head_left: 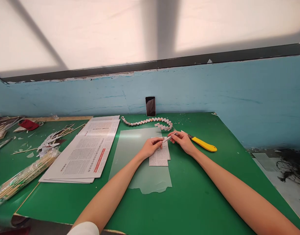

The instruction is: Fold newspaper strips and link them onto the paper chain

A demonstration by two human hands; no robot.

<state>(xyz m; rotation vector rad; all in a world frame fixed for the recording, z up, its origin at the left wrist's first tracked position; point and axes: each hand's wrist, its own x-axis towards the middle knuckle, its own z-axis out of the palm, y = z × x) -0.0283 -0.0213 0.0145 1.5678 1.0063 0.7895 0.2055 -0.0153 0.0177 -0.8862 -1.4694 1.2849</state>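
Observation:
Between my two hands is a narrow folded strip of newspaper (167, 138), its ends pinched by the fingers. My left hand (152, 147) holds its left end, above small cut newspaper pieces (158, 160). My right hand (183, 142) grips the other end, close to the tip of a yellow-handled cutter (203, 144). The pieces lie on a translucent sheet (130, 156). Behind the hands a zigzag chain of folded paper (140, 122) curves over the green table (196, 195).
A phone (150, 106) leans against the blue wall. Newspaper sheets (83, 150) lie to the left, beside a plastic-wrapped bundle of sticks (25, 178). Scraps and a red item (28, 124) are at the far left. Dark tangled material (293, 168) is at the right, past the table edge.

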